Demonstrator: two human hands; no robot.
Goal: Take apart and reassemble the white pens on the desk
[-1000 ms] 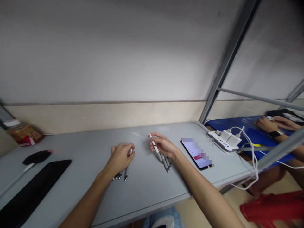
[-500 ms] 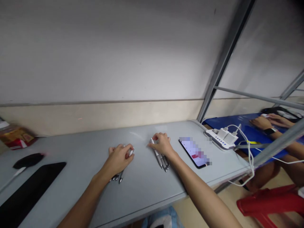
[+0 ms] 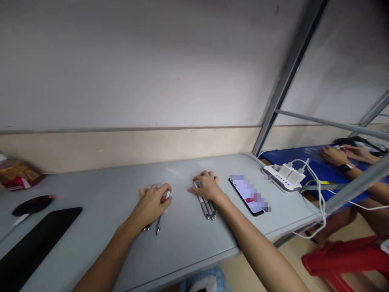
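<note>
My left hand (image 3: 154, 202) is closed, with a pen (image 3: 159, 225) between thumb and index finger. Its white end shows at the fingertips and its silver tip points toward me. More pen tips (image 3: 146, 228) stick out from beneath that hand on the grey desk. To the right, my right hand (image 3: 208, 186) rests over a row of several white-and-grey pens (image 3: 206, 207) lying side by side, tips toward me. Its thumb and index finger are apart around the upper end of the leftmost pen. The other fingers hide the remaining upper ends.
A phone (image 3: 247, 196) with a lit screen lies right of the pens, near a power strip (image 3: 281, 178) with plugs and cables. On the left are a black mouse (image 3: 33, 205), a black slab (image 3: 42, 243) and a packet (image 3: 20, 174). Beyond the metal frame, another person's hands (image 3: 334, 156) work over a blue table.
My right thumb and index finger have spread from the pen, which now lies against the row. The pen in my left hand has swung slightly right, away from the others.
</note>
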